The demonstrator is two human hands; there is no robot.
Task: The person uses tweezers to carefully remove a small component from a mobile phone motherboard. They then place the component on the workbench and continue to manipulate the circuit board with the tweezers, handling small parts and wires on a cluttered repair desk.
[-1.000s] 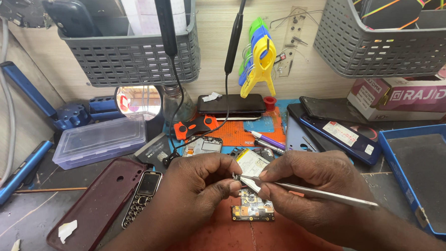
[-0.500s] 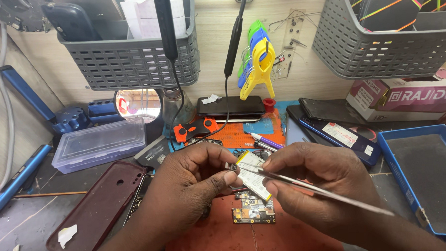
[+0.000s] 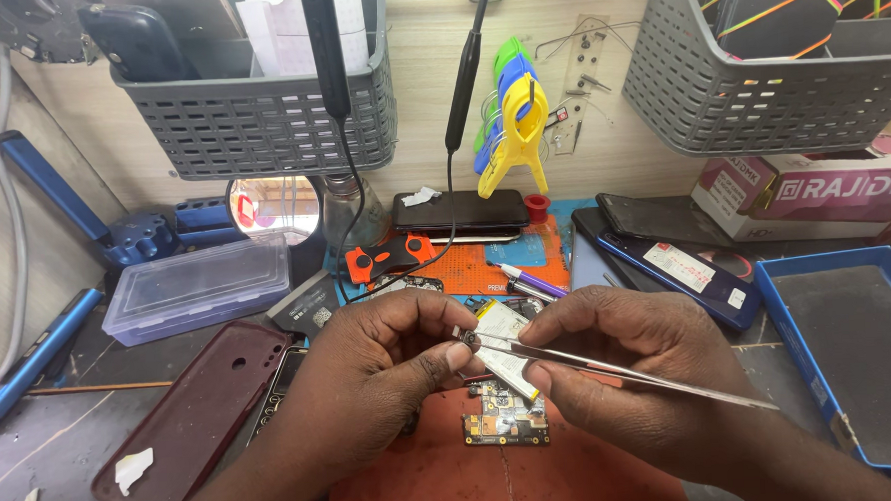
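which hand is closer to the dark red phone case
Left. The left hand sits just right of the dark red phone case, close to its edge. The right hand, holding tweezers, is farther right, beyond the left hand.

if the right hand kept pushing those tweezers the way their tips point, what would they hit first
Probably the small part pinched in the left hand's fingertips: the tweezers in the right hand point left, tips about touching it, though depth is unclear.

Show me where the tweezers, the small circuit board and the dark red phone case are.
tweezers point(image 3: 621, 373): head view, middle of the shaft.
small circuit board point(image 3: 505, 425): head view, its centre.
dark red phone case point(image 3: 197, 417): head view, its flat back.
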